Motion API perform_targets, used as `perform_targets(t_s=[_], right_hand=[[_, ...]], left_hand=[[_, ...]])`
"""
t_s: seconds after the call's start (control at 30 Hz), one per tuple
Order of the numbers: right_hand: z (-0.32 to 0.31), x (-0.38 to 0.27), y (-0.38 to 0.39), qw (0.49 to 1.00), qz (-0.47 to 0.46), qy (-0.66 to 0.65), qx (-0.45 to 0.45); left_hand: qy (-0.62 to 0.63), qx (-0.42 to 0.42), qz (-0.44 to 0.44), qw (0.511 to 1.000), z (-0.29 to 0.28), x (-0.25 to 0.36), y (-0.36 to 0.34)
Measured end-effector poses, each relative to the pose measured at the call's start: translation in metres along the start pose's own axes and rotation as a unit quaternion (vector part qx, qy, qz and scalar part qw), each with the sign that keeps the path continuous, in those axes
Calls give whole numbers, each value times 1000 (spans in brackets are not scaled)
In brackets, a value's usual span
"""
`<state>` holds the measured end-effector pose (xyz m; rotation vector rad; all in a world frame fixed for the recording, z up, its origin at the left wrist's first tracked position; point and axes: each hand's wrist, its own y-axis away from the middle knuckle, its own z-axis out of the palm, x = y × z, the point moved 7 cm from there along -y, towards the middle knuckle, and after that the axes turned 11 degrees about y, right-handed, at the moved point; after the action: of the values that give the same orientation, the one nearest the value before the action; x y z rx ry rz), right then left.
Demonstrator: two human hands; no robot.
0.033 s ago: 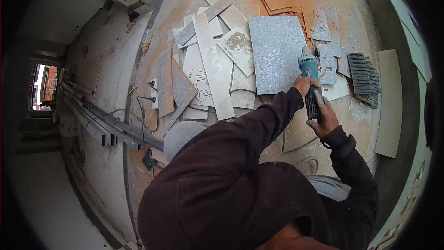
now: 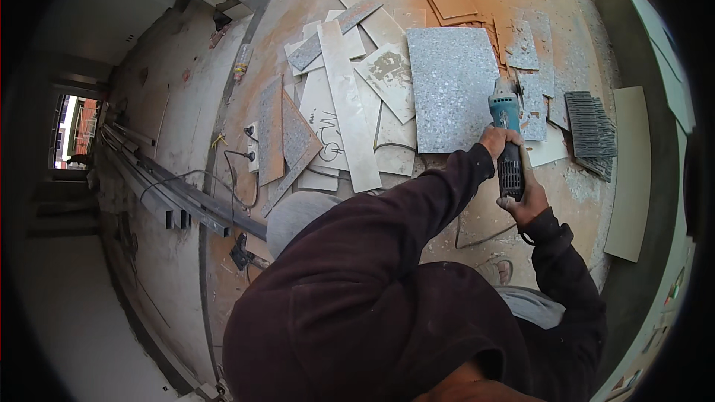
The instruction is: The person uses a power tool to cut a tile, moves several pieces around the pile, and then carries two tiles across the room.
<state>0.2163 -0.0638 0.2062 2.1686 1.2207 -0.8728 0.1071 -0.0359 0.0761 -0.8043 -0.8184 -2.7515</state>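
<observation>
Both my hands hold a teal and black angle grinder (image 2: 506,123) over a dusty floor. My left hand (image 2: 493,141) wraps around the grinder's body near its head. My right hand (image 2: 527,199) grips the black rear handle. The grinder's head sits at the right edge of a large grey speckled tile (image 2: 450,89) that lies flat on the floor. My dark maroon sleeves come in from the lower edge and hide the floor below the tile. The disc itself is hidden by the tool's head.
A pile of beige and grey tile offcuts (image 2: 339,123) lies left of the big tile. Smaller speckled pieces (image 2: 532,97) and a ridged dark grey piece (image 2: 592,130) lie to the right, beside a beige slab (image 2: 631,171). Metal profiles (image 2: 175,197) and a cable (image 2: 238,179) run along the left wall.
</observation>
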Motion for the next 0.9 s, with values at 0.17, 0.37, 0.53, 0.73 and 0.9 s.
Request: perform_targets(t_s=[0.17,0.37,0.53,0.73,0.9], right_hand=[[12,97,42,982,130,-121,70],[1,107,50,923,85,-368,-75],[20,160,78,903,216,-366,60],[-17,221,124,896,388,72,202],[-45,260,152,835,503,160,155]], left_hand=[[-156,24,90,983,48,-17,12],[-183,13,131,974,42,-87,5],[-175,-59,-24,982,50,-138,26],[-566,-225,3,793,21,-116,14],[-635,95,297,707,-80,41,7]])
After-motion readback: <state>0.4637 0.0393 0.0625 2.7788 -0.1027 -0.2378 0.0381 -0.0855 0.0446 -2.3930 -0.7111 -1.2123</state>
